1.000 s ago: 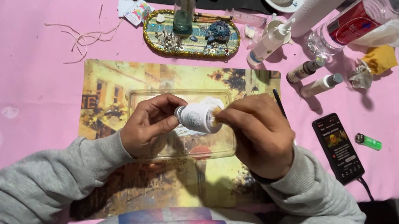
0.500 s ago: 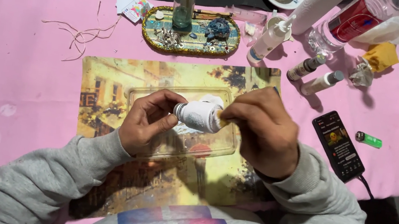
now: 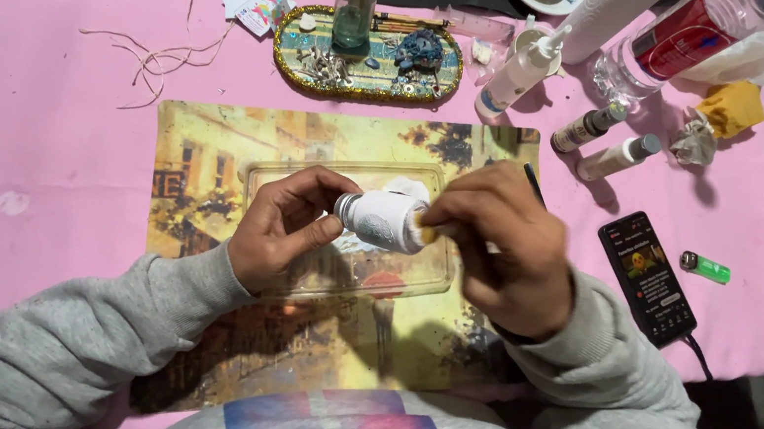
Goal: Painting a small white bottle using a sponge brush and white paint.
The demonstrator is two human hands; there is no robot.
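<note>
Bottle [image 3: 383, 220] now tipped flat vs. before, gripped by fingers of left hand [image 3: 285, 229] & right hand [image 3: 502, 246].

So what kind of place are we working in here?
Most likely a home craft table: a pink cloth crowded with glue-type squeeze bottles, a decorated oval tray of small trinkets, and a picture placemat under both hands.
</note>
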